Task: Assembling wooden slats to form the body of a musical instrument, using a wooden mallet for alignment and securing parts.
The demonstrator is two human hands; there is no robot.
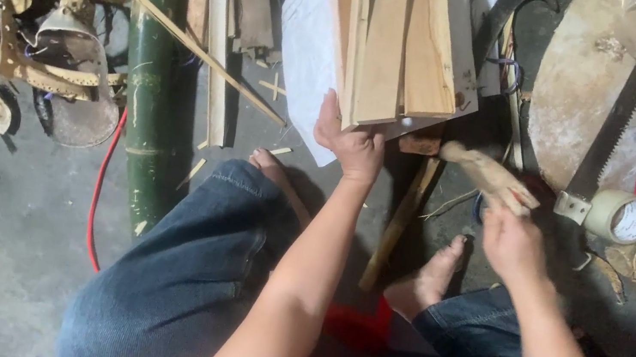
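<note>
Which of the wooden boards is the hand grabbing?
The left hand grips the bottom end of the pale flat wooden plank in the middle of the stack. The reddish-brown planks beside it lie untouched; the right hand holds a small wooden piece.

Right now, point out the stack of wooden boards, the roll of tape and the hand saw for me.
stack of wooden boards [399,40], head view, on the face of a middle board.
roll of tape [621,216], head view, on its outer side.
hand saw [611,134], head view, on the toothed blade.
</note>
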